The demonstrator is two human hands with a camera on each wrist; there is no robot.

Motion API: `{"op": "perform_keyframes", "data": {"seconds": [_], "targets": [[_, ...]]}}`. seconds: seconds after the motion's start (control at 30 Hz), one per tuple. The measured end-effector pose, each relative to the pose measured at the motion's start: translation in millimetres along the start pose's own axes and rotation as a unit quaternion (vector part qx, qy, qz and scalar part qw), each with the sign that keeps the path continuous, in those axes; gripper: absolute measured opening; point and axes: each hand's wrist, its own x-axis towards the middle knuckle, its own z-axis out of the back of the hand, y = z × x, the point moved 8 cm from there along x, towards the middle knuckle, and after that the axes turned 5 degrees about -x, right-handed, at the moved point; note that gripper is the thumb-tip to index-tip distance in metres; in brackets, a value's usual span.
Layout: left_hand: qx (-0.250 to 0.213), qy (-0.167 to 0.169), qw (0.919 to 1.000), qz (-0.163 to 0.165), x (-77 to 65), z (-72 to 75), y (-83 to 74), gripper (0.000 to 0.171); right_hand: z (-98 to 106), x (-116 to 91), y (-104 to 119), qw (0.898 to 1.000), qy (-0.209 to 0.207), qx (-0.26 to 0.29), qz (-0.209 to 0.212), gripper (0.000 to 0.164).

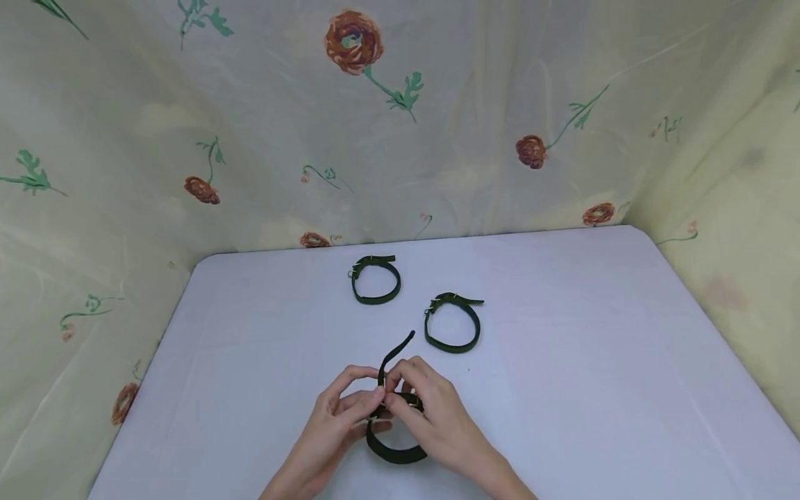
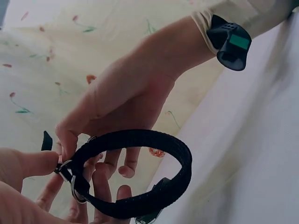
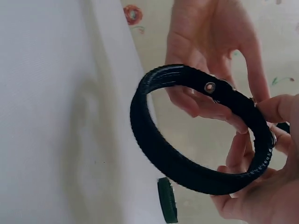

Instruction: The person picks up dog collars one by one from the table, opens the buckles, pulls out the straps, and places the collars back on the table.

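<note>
A dark collar [image 1: 396, 455], fastened into a loop, is held up between both hands near the front edge of the table. My left hand [image 1: 337, 417] pinches it by the buckle, thumb and fingers on the strap. From the other side my right hand [image 1: 437, 417] grips the same stretch with its thumb and forefinger. The strap's loose end [image 1: 397, 348] sticks up past the fingertips. In the left wrist view, a metal buckle [image 2: 64, 170] and a D-ring [image 2: 77, 190] show at the left thumb. A round metal rivet [image 3: 210, 87] appears in the right wrist view.
Two similar buckled collars lie on the white table [image 1: 262, 333] beyond the hands: one far collar [image 1: 376, 301] and one nearer collar [image 1: 454, 348] to its right. Flowered cloth [image 1: 450, 153] hangs behind the table and along its sides.
</note>
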Motion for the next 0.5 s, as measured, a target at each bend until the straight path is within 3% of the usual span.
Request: {"op": "perform_keyframes", "data": {"seconds": [0.37,0.5], "targets": [[0.007,-0.022,0.9997,0.008,5.3,6.2,1.1,0.041,-1.0,2.2,3.6,0.997,0.007,-0.068,0.035,0.003],[0.011,-0.016,0.9997,0.014,6.6,7.0,2.6,0.044,0.2,1.5,7.2,0.989,0.001,-0.12,0.081,0.007]]}}
